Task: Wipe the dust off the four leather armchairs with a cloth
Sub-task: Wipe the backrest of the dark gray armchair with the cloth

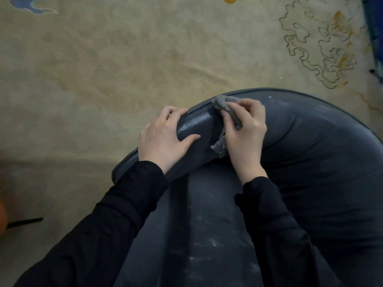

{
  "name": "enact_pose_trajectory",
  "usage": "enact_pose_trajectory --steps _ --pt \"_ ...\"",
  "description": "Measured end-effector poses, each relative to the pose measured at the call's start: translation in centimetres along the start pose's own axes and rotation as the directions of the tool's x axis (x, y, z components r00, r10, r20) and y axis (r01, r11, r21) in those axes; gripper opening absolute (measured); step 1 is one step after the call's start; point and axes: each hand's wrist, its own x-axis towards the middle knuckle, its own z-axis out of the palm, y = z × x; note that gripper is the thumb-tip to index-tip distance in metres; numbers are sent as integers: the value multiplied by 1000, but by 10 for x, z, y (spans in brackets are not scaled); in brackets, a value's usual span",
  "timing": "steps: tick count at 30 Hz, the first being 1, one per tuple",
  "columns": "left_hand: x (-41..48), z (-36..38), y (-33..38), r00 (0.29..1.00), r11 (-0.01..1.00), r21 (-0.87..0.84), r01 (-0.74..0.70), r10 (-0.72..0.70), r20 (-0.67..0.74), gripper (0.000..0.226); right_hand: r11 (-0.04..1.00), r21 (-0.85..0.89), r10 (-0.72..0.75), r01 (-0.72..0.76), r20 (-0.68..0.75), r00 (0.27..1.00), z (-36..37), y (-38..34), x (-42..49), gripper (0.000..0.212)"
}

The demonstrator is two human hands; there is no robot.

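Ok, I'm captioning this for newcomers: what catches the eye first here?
At centre, the right hand presses a crumpled grey cloth on the curved top edge of a dark grey leather armchair, while the left hand grips that edge beside it. Whitish dust streaks mark the seat below; a beige patterned carpet fills the background.

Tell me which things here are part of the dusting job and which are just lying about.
Job: grey cloth, held by the right hand; leather armchair, its rim gripped by the left hand.
Lying about: patterned carpet; thin black rod on it, lower left; blue object at the right edge.
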Motion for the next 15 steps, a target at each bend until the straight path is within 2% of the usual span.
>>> enact_pose_trajectory --steps 3,5,7,11,15 --pt "1 1 -1 1000 999 -39 13 -13 -16 58 968 21 -248 250 215 944 1 -4 9 10" --pt "2 2 -1 1000 999 -37 16 -17 -23 57 942 -6 -316 336 325 891 -2 4 19 11" --pt "1 2 -1 999 999 -35 26 -27 -28 56 942 -56 -294 331 340 893 -7 17 30 11" --pt "1 2 -1 999 998 -40 42 -42 -21 57 970 -130 -166 207 267 949 -10 28 39 11" --pt "2 2 -1 999 999 -31 39 -40 -20 57 977 -94 -161 192 270 949 1 13 30 11"
